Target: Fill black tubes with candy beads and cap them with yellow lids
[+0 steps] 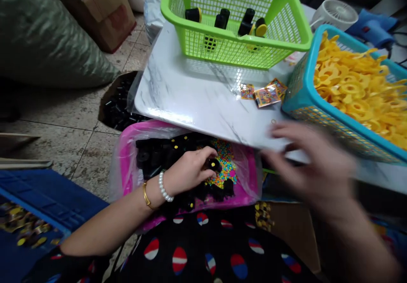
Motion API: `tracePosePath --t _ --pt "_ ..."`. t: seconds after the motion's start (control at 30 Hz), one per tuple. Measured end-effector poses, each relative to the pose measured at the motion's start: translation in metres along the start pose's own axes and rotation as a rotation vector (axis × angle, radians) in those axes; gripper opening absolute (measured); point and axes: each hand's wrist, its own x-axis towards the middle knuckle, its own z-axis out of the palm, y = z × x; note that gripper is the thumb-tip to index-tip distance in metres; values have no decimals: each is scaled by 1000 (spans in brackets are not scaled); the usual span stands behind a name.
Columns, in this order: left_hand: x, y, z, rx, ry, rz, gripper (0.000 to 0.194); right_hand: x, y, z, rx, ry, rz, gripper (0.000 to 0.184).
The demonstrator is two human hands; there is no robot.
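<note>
Head view: white marble-pattern board (pixel 197 92) overlapping a pink tray (pixel 251 177) lined with clear plastic; teal basket (pixel 305 92) of yellow rings (pixel 352 88) at right. Left hand (pixel 187 170), in the tray, pinches a black cylindrical part (pixel 213 165) over coloured beads (pixel 224 160). Right hand (pixel 313 164), blurred, fingers spread, hovers at the board's edge.

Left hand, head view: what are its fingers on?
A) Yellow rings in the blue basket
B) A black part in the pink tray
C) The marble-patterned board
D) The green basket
B. The fingertips of the left hand close on a black cylindrical part inside the pink tray.
</note>
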Motion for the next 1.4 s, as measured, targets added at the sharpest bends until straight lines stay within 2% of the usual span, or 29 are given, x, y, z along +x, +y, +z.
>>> tracePosePath --t 0.03,0.1,0.17,0.23,0.33,0.47,0.57,0.63,0.8,0.87,0.93,1.03,1.13,1.23,1.3,1.4 --pt "1 1 1 -13 -8 -37 39 -7 -20 24 26 -172 -95 42" --pt "2 2 3 -32 -36 -87 40 -18 -46 65 31 -138 -137 26" --pt "3 4 5 -44 -59 -103 38 -25 -55 88 4 -43 -114 25" --pt "3 5 6 -37 -64 -120 37 -29 -55 95 -38 -24 -103 35" --pt "3 6 6 11 -49 -143 37 -34 -57 93 -105 -86 -113 44" --pt "1 5 8 56 -90 -126 34 -48 -61 101 -205 -91 -137 40" --pt "-1 1 7 38 -103 -93 32 -56 -52 110 -194 -102 -179 33" --pt "-1 -1 2 9 -46 -53 33 -55 -43 114 -188 -186 -197 24" --pt "4 -2 -15 -38 267 -48 24 -33 -36 122 -335 -528 -155 12" --pt "5 -1 -19 -80 319 -64 18 -26 -39 127 -220 -611 -160 12" --pt "3 1 -19 -131 336 -58 15 -25 -37 129 -26 -633 -87 15" --pt "-1 3 -18 -191 334 -20 13 -28 -28 120 258 -515 151 28" --pt "-2 7 -17 -200 281 76 19 -30 -22 102 637 -400 405 25" --pt "1 14 -14 -216 219 216 32 -27 -29 90 1018 -339 604 28" --pt "3 18 -11 -217 227 253 36 -24 -38 90 1130 -292 668 31" --pt "3 22 -6 -181 307 221 31 -20 -50 96 1167 -233 653 31"
